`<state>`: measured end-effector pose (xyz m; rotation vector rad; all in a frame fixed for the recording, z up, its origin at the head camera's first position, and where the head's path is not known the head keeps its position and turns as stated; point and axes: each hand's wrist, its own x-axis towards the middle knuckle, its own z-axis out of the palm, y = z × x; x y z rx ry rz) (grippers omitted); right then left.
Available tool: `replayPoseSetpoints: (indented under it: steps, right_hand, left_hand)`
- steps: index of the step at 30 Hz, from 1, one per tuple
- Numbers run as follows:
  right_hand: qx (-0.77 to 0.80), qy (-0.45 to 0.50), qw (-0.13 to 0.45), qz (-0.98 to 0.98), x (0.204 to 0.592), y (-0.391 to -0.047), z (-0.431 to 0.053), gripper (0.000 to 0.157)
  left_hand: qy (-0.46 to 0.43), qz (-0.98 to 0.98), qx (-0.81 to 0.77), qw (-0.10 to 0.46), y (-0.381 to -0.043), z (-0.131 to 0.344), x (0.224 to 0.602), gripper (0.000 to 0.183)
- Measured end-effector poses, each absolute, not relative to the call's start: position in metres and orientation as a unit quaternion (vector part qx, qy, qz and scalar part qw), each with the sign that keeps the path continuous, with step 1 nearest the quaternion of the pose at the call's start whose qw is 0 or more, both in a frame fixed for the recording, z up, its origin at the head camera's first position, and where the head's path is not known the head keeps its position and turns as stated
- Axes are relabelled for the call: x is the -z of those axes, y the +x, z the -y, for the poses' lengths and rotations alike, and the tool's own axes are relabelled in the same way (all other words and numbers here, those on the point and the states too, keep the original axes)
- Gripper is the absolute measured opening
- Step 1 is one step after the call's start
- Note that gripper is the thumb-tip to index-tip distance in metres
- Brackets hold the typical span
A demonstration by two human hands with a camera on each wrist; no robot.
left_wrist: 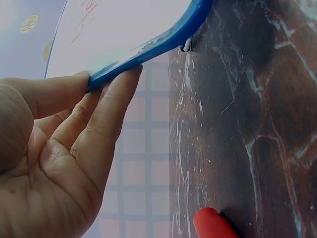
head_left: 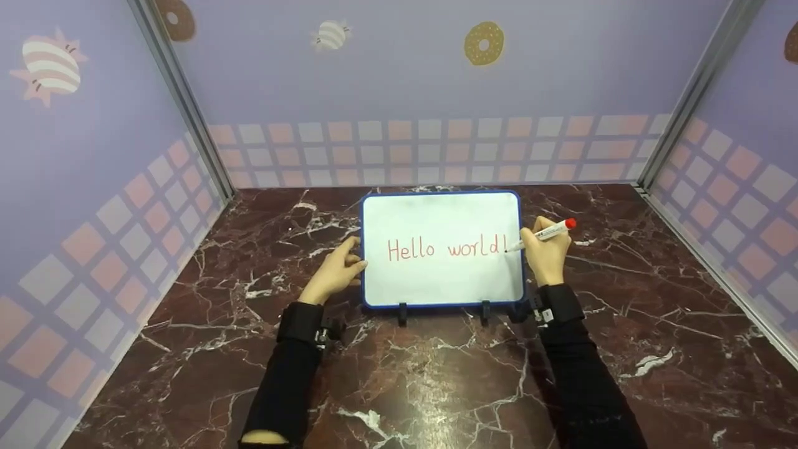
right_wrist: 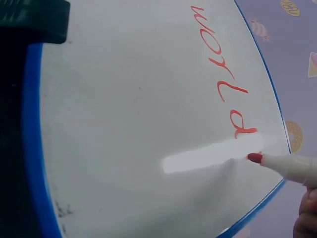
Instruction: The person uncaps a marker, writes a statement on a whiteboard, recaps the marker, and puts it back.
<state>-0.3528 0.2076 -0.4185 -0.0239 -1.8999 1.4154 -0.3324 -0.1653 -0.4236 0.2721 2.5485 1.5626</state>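
Note:
A whiteboard (head_left: 436, 215) with a blue frame stands propped up, bearing the red words "Hello world!" (head_left: 449, 249). My left hand (head_left: 336, 268) pinches the board's left edge; the left wrist view has the thumb (left_wrist: 59, 94) on the front and fingers behind. In my right hand (head_left: 547, 255), beside the board's right edge, is a white marker (head_left: 552, 232) with a red end. The right wrist view puts its red tip (right_wrist: 254, 157) at the writing surface just past the letter "d" (right_wrist: 241, 124). Only part of the right hand shows there.
Two black stand feet (head_left: 402, 313) jut out below the board's lower edge. A rounded red object (left_wrist: 214, 224) lies on the dark marbled table (head_left: 436, 386) in the left wrist view, cut off by the frame. Patterned panels (head_left: 405, 81) enclose the back and sides.

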Motion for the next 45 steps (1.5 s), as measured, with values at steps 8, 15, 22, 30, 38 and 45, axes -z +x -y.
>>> replayPoseSetpoints:
  steps: [8,15,22,30,38,45]
  right_hand:
    - [-0.545,-0.020,0.388,0.743,0.422,-0.355,-0.207,0.042]
    - [-0.574,-0.019,0.380,0.725,0.420,-0.355,-0.208,0.040]
    - [-0.693,-0.028,0.364,0.622,0.411,-0.355,-0.219,0.039]
    - [-0.865,-0.033,0.252,0.434,0.411,-0.354,-0.234,0.046]
    - [-0.920,-0.050,0.162,0.353,0.412,-0.352,-0.239,0.044]
    - [-0.917,-0.052,0.165,0.359,0.414,-0.353,-0.240,0.045]
  left_hand:
    - [0.089,-0.849,-0.517,0.065,-0.334,0.164,0.424,0.054]
    - [0.086,-0.851,-0.514,0.062,-0.334,0.165,0.424,0.055]
    - [0.082,-0.855,-0.510,0.052,-0.335,0.163,0.425,0.053]
    - [0.095,-0.889,-0.448,0.020,-0.335,0.166,0.421,0.053]
    - [0.075,-0.959,-0.265,-0.068,-0.330,0.182,0.413,0.049]
    - [-0.045,-0.988,-0.149,-0.010,-0.325,0.187,0.420,0.056]
